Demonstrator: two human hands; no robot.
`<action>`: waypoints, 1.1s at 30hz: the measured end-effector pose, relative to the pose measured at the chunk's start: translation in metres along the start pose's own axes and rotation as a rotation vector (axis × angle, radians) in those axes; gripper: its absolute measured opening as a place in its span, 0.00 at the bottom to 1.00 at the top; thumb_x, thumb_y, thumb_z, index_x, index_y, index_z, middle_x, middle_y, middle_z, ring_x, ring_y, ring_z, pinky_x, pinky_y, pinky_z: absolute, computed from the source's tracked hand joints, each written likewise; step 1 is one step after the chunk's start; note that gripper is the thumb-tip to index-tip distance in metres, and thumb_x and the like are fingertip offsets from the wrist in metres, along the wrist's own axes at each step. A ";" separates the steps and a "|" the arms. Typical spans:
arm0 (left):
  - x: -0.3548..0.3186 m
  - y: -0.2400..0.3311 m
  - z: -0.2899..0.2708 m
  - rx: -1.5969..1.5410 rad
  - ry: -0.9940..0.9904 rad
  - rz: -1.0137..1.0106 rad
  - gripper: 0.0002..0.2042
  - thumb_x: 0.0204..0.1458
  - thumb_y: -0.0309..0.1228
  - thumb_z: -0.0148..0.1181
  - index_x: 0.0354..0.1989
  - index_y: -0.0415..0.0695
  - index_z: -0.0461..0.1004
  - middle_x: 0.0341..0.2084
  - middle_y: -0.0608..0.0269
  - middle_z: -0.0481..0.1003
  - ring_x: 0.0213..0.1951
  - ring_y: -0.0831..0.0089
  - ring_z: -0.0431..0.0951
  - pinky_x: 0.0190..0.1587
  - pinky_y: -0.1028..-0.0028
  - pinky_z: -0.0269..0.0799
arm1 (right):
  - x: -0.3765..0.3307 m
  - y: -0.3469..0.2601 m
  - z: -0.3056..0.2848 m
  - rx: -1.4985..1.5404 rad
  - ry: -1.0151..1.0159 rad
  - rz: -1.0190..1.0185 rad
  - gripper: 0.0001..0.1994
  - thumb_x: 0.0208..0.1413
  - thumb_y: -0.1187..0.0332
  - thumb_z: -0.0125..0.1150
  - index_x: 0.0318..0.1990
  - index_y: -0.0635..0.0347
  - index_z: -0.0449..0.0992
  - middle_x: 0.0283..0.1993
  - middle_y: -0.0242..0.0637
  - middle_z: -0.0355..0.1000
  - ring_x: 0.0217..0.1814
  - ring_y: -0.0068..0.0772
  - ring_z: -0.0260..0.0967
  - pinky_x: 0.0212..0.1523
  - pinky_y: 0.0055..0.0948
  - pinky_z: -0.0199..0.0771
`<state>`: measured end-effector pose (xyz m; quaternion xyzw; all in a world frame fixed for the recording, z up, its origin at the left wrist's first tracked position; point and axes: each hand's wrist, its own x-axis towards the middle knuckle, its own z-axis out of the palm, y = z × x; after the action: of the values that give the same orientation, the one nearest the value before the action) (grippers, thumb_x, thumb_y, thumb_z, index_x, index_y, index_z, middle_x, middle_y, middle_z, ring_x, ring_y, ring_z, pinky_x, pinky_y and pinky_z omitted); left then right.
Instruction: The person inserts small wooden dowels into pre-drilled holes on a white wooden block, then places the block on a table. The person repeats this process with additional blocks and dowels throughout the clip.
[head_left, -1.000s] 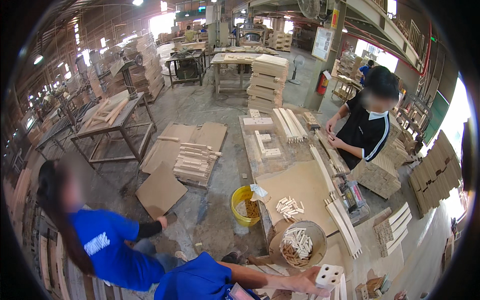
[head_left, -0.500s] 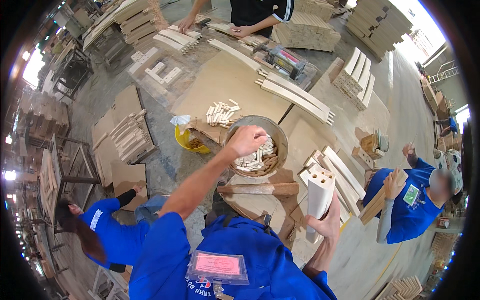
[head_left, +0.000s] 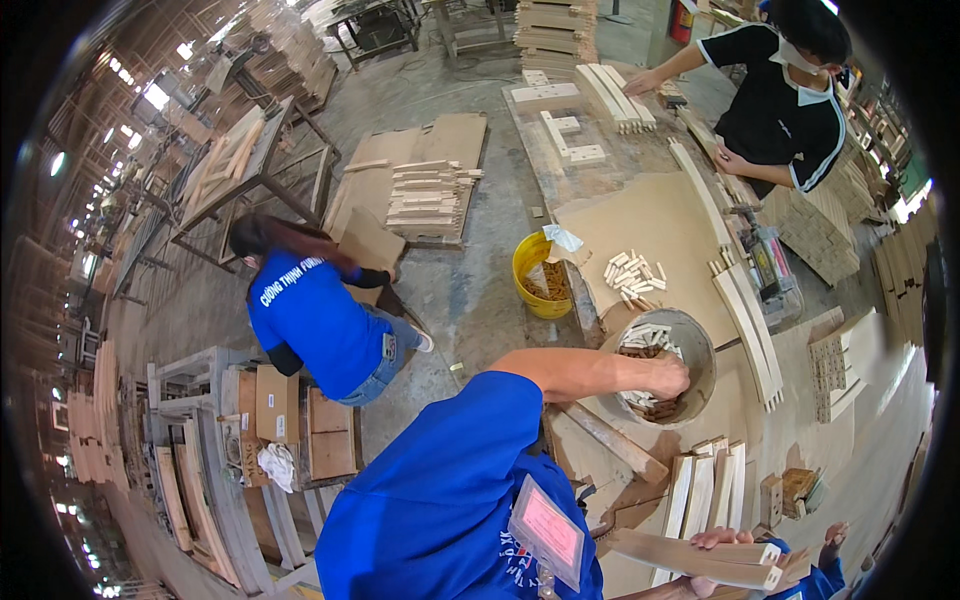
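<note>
My left hand (head_left: 668,376) reaches into a round grey bucket (head_left: 700,335) of short wooden dowels (head_left: 643,343). Its fingers curl downward at the bucket's right side; what they hold is hidden. Low at the right, my right hand (head_left: 720,538) grips a pale, slightly curved wooden bar (head_left: 665,553), fingers over its upper side. The bar's end points right. A loose heap of pale dowels (head_left: 632,272) lies on the table beyond the bucket.
Wooden bars (head_left: 700,490) are stacked right of a brown wood strip (head_left: 615,443). A yellow bucket (head_left: 540,275) stands by the table edge. One person in blue (head_left: 320,310) bends at the left; another in black (head_left: 780,110) works across the table. A blue-sleeved co-worker (head_left: 815,580) is close at lower right.
My view has swung leftward, so the table appears further right. My left hand has gone deeper into the bucket. The bar in my right hand has tipped from upright to nearly lying flat.
</note>
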<state>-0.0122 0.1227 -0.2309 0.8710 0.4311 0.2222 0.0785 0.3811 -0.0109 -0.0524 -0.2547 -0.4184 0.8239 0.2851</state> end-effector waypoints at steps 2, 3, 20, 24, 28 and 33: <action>0.006 0.002 -0.023 0.008 -0.205 -0.134 0.08 0.36 0.33 0.63 0.21 0.42 0.82 0.22 0.47 0.81 0.30 0.49 0.84 0.30 0.52 0.77 | 0.022 0.022 0.048 -0.046 0.048 -0.516 0.31 0.40 0.68 0.79 0.55 0.64 0.74 0.53 0.48 0.75 0.54 0.40 0.75 0.56 0.42 0.77; 0.015 0.013 -0.037 -0.075 -0.290 -0.190 0.09 0.37 0.32 0.63 0.26 0.41 0.84 0.25 0.46 0.82 0.34 0.47 0.85 0.34 0.53 0.79 | 0.012 0.037 0.049 0.065 0.232 -0.538 0.36 0.39 0.71 0.76 0.60 0.61 0.68 0.52 0.47 0.72 0.52 0.41 0.74 0.53 0.44 0.79; -0.002 0.115 -0.237 -1.031 -0.170 -0.159 0.07 0.61 0.25 0.59 0.46 0.40 0.79 0.25 0.68 0.74 0.27 0.82 0.71 0.31 0.76 0.68 | 0.082 0.049 0.110 -0.826 0.526 -0.146 0.31 0.32 0.69 0.76 0.52 0.59 0.78 0.40 0.35 0.79 0.39 0.26 0.76 0.44 0.29 0.76; 0.004 0.120 -0.230 -1.091 -0.160 -0.085 0.08 0.60 0.21 0.58 0.45 0.40 0.80 0.28 0.67 0.76 0.30 0.81 0.72 0.33 0.75 0.67 | 0.083 0.052 0.107 -0.821 0.473 -0.232 0.30 0.31 0.68 0.77 0.50 0.58 0.78 0.36 0.34 0.79 0.37 0.29 0.77 0.42 0.30 0.78; 0.013 0.121 -0.224 -1.129 -0.245 -0.025 0.07 0.62 0.25 0.59 0.46 0.39 0.80 0.31 0.62 0.79 0.33 0.75 0.77 0.37 0.74 0.72 | 0.083 0.054 0.099 -0.820 0.411 -0.288 0.32 0.30 0.68 0.77 0.51 0.59 0.78 0.41 0.37 0.81 0.40 0.32 0.80 0.44 0.32 0.79; 0.010 0.119 -0.218 -0.838 -0.178 0.167 0.12 0.57 0.27 0.64 0.48 0.40 0.77 0.33 0.56 0.78 0.35 0.63 0.82 0.38 0.67 0.77 | 0.096 0.055 0.089 -0.838 0.357 -0.322 0.33 0.30 0.67 0.78 0.51 0.59 0.79 0.42 0.39 0.81 0.41 0.33 0.81 0.45 0.32 0.79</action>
<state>-0.0212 0.0453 0.0054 0.8115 0.2234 0.3077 0.4436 0.2399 -0.0205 -0.0693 -0.4168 -0.6930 0.4732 0.3494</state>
